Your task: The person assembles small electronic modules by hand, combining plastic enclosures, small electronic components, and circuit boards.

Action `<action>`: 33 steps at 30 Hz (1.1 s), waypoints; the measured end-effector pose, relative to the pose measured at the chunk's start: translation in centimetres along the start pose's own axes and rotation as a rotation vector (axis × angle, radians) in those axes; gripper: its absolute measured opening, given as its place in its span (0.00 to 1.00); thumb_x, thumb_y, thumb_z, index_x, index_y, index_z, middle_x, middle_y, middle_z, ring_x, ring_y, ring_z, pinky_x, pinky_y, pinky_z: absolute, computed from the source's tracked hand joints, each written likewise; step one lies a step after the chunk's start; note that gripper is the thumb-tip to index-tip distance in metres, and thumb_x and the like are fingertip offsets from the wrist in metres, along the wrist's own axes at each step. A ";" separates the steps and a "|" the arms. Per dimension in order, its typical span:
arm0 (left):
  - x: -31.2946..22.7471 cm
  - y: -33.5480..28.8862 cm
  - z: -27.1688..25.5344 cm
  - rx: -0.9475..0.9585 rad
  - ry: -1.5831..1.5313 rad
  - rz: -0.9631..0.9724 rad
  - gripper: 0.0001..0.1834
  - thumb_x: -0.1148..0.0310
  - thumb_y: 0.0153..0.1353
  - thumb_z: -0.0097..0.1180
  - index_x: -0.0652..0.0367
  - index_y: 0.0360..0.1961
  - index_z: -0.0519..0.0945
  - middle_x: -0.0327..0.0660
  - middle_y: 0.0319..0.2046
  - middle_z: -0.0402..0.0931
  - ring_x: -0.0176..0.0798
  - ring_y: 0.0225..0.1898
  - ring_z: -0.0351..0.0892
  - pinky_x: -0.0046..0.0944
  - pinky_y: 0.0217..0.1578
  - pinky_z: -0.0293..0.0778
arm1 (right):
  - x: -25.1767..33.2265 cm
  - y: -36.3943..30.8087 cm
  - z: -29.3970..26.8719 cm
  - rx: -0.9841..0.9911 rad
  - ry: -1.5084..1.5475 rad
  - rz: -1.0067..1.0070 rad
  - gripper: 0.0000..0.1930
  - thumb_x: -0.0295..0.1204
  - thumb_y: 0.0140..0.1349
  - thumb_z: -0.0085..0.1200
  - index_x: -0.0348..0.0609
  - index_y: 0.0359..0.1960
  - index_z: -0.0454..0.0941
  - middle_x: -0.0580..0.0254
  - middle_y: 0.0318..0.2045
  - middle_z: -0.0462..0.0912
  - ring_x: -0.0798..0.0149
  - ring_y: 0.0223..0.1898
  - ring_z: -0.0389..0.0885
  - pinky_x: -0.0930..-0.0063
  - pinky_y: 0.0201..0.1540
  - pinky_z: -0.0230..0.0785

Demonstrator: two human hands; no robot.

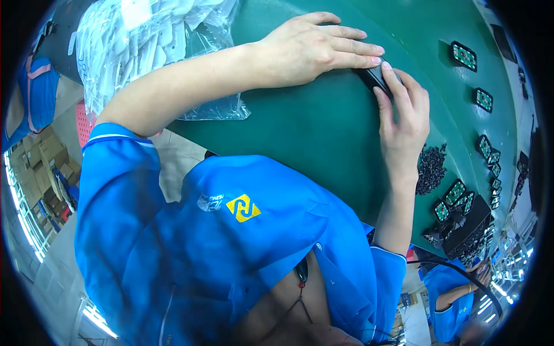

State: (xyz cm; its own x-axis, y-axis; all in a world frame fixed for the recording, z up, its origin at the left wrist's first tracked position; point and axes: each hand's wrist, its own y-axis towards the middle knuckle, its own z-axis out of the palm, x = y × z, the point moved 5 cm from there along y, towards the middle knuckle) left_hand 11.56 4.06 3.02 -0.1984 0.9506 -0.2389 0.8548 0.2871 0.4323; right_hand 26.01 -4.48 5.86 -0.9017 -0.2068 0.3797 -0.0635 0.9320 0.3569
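Head cam: L fingers & R fingers on blk obj.

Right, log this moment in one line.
left hand: on black piece; right hand: gripping it; nearby: circuit boards, small black parts, plastic bag

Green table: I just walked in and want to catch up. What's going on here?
At the green table, a person's right hand holds a black piece between thumb and fingers, while the left hand lies across it, hiding part of it. To the left lies a clear bag of pale flat pieces; to the right, a pile of small black parts and several black-framed green boards.
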 end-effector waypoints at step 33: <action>1.9 8.8 2.4 0.181 -0.807 -0.713 0.21 0.57 0.64 0.54 0.67 0.45 0.77 0.39 0.29 0.78 0.27 0.27 0.75 0.29 0.28 0.72 | -8.2 -0.9 -2.7 -0.286 1.014 0.534 0.23 0.39 0.67 0.50 0.34 0.56 0.69 0.54 0.48 0.77 0.68 0.43 0.78 0.77 0.46 0.71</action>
State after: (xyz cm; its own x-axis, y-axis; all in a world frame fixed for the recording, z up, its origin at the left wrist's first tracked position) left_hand 19.86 8.07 4.25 -0.3592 0.1960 -0.9124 0.7394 0.6563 -0.1501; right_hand 34.62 -4.44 4.74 -0.0245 -0.0727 0.9971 0.4331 0.8981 0.0761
